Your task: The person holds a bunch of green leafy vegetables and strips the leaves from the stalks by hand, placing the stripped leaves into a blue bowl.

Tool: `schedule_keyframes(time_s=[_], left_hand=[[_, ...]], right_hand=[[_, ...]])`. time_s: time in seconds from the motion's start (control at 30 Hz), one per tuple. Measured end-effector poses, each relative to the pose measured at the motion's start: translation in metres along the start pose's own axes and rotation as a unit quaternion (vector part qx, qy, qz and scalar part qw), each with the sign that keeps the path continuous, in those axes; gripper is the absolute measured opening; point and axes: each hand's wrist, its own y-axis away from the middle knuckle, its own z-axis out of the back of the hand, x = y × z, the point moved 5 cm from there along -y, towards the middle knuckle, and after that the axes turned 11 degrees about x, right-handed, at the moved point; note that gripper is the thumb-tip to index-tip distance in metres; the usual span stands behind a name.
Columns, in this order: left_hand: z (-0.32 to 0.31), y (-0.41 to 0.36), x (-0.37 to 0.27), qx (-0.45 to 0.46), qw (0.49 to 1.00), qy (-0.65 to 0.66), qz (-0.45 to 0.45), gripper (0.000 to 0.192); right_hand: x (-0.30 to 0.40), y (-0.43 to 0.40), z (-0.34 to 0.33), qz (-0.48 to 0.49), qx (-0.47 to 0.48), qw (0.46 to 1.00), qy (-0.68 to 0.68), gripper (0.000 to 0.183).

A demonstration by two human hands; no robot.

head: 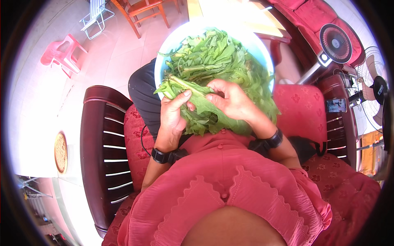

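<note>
A heap of leafy greens [215, 55] fills a light-blue basin [266, 61] on my lap. Over its near side, my left hand [175, 112] grips the stem end of a leafy stalk [197, 95], thumb on top. My right hand [232, 100] pinches the same green farther right, with thumb and fingertips close together on the leaf. Broad leaves hang below both hands towards my shirt. My palms and some fingers hide part of the stalk.
I sit on a red-cushioned wooden seat with a slatted armrest [107, 147] at left. A phone [336, 105] and fans [335, 43] stand at right. Beyond the basin is a wooden table [271, 23]. A pink plastic stool [63, 53] and a round woven tray [61, 152] are at left.
</note>
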Motion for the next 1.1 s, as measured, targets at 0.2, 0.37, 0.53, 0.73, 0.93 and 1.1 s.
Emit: schedule_keyframes(time_s=[0.2,0.37,0.53,0.73,0.93,1.1], left_hand=[[0.014,-0.005,0.011,0.005,0.992,0.123,0.007,0.021],[0.0,-0.007,0.009,-0.081,0.983,0.166,0.014,0.033],[0.007,-0.008,0.011,-0.028,0.976,0.215,-0.013,0.043],[0.001,-0.006,0.005,-0.005,0.996,0.084,-0.001,0.03],[0.019,-0.016,0.0,-0.047,0.99,0.134,-0.004,0.03],[0.03,-0.017,0.0,-0.064,0.987,0.147,-0.006,0.032]], right_hand=[[0.017,0.005,0.01,0.013,-0.061,0.998,-0.016,0.007],[0.02,-0.004,-0.011,-0.008,-0.002,0.999,-0.05,0.006],[0.008,-0.012,-0.017,-0.021,-0.008,0.999,0.024,0.005],[-0.004,-0.011,-0.016,-0.02,0.03,0.997,-0.068,0.008],[-0.017,-0.004,0.001,-0.046,0.091,0.988,-0.118,0.015],[-0.019,0.004,0.001,-0.059,0.16,0.973,-0.156,0.019]])
